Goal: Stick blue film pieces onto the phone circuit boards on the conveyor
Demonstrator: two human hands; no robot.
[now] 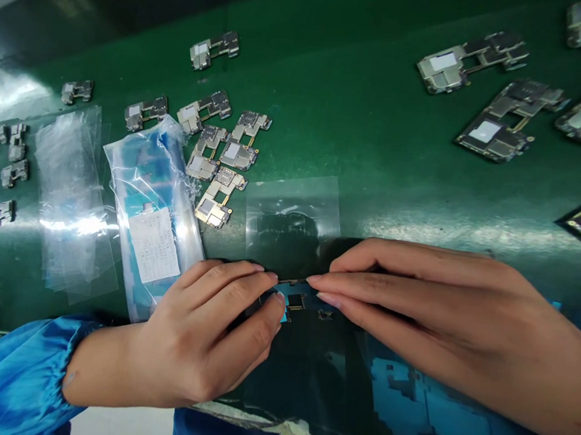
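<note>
Both my hands meet over a small dark circuit board (301, 300) with a blue film on it, lying near the front edge of the green mat. My left hand (204, 340) pinches the board's left end between thumb and fingers. My right hand (432, 311) has its fingers pressed together, the tips touching the board's right end. Most of the board is hidden under my fingers. A clear plastic sheet (293, 211) lies just beyond the board.
A plastic bag with a white label (155, 225) lies left of the hands, beside a stack of clear sheets (73, 191). Several small silver boards (219, 164) are scattered behind, with larger boards (492, 135) at the far right. The mat (374, 137) spans the view.
</note>
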